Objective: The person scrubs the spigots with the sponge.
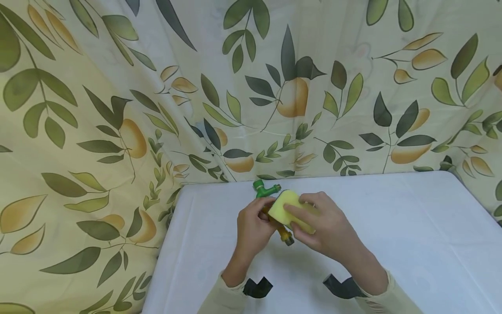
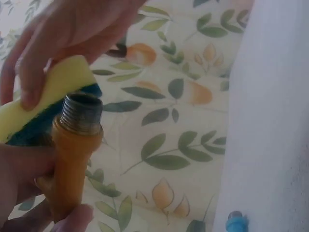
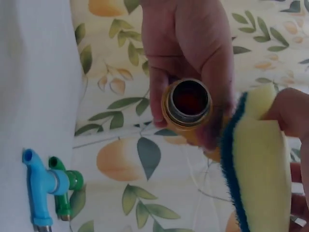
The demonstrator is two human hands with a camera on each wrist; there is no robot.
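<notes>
My left hand (image 1: 252, 224) grips an orange plastic tap (image 1: 283, 231) with a grey threaded metal end (image 2: 82, 113) above the white table (image 1: 392, 226). In the right wrist view the tap's open mouth (image 3: 189, 99) faces the camera. My right hand (image 1: 321, 222) holds a yellow sponge (image 1: 292, 209) with a blue scouring side (image 3: 231, 159) and presses it against the tap's body. The sponge (image 2: 46, 94) lies beside the threaded end in the left wrist view.
A green tap (image 1: 263, 188) lies on the table by the far edge; the right wrist view shows it (image 3: 65, 191) next to a blue tap (image 3: 41, 186). A leaf-printed curtain (image 1: 117, 109) hangs behind and to the left of the table.
</notes>
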